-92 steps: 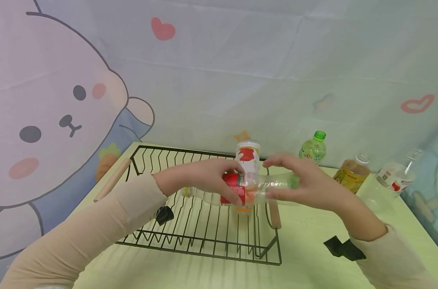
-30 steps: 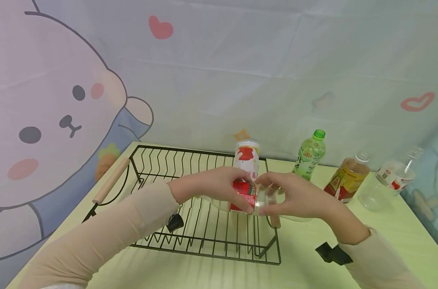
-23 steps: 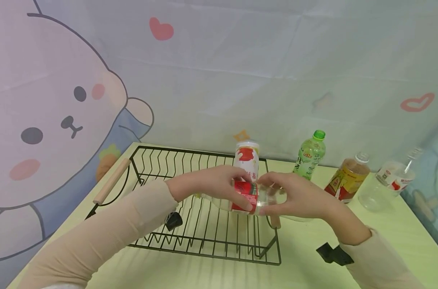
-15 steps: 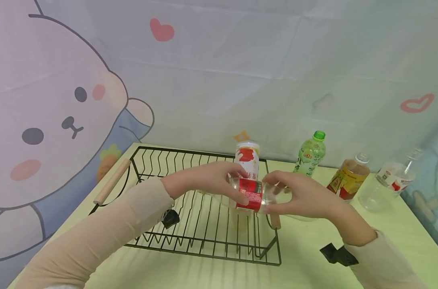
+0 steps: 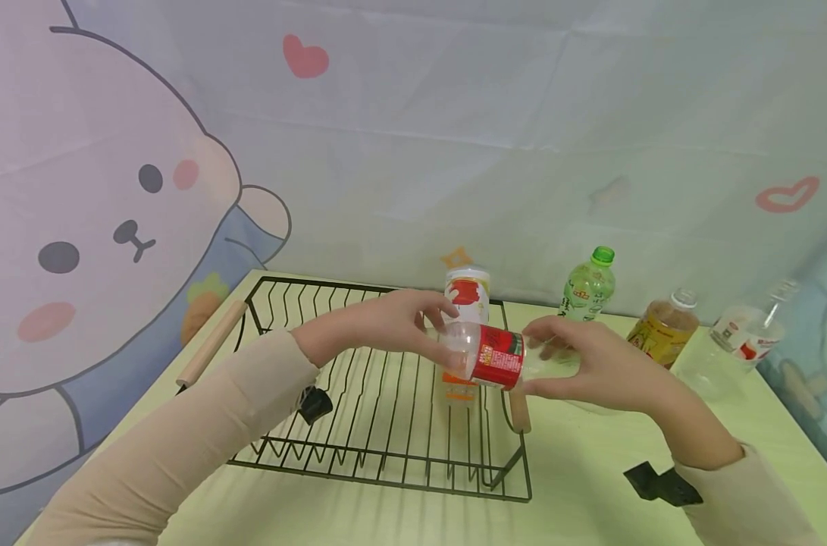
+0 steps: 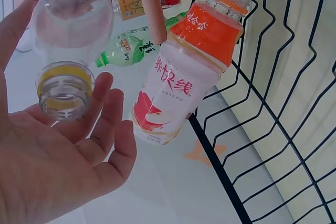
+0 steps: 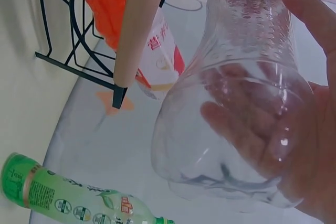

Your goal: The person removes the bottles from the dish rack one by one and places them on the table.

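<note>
A clear plastic bottle with a red label [image 5: 499,356] is held sideways over the right end of a black wire dish rack [image 5: 386,470]. My right hand [image 5: 607,368] grips its wide base end, the fingers showing through the clear wall in the right wrist view. My left hand [image 5: 393,326] is around the neck end, its fingers loosely spread. In the left wrist view, a gap shows between those fingers and the yellow-ringed bottle neck [image 6: 65,90]. Behind, a white and orange drink bottle [image 5: 466,299] stands upside down in the rack.
Right of the rack stand a green bottle [image 5: 589,284], a yellow-labelled bottle [image 5: 662,330] and a clear bottle with a white label [image 5: 747,337]. The rack has wooden handles, one at its left end [image 5: 211,345]. A printed cloth [image 5: 522,136] hangs behind the table.
The red-labelled bottle has shifted right with my right hand over the last half second. My left hand has drawn left, away from the label and toward the neck. The standing bottles have stayed put.
</note>
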{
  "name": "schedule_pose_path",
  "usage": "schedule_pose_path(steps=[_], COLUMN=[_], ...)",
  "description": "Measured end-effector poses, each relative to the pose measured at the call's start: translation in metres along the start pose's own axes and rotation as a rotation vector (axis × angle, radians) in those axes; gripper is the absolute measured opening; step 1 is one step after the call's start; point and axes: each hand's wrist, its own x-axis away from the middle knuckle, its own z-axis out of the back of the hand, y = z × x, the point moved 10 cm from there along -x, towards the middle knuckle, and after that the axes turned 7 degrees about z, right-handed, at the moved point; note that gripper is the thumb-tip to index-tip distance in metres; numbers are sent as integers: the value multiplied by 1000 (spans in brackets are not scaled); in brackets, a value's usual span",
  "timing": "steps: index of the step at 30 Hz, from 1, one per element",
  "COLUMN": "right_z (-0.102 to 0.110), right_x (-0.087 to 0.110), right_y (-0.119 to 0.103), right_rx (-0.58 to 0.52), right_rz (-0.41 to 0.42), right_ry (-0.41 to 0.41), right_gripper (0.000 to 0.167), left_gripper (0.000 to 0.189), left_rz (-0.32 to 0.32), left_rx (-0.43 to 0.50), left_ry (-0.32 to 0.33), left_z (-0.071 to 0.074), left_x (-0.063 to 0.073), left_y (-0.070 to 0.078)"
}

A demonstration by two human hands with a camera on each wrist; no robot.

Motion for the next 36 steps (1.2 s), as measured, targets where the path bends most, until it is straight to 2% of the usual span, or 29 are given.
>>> schedule_pose_path(steps=[6,11,19,24,27,29,36], right_z=[13,28,49,60,66,71,85], right_x=[8,19,40,59,70,77,94], right_y=[7,13,32,53,63,66,67], right_rx=[8,-1,-17,-52,-120,-183,-600], right_rz=[-10,-41,-78,-150,-157,-124,137], right_ry=[57,112,265,360,437,507,733], right_gripper=[54,55,58,58,55,54,57], left_gripper=[73,68,77,76,77,76,74], left_rz=[3,3,13,24,38,48,63], left_rx=[16,37,64,95,96,98,111], left_ry=[26,31,35,39,48,56,87], left_z=[6,8,8,5,3,2,2], left_x=[0,0,-5,-10,-14,-17,-24], left_y=[-4,-7,-12,-17,-22,-26,-33])
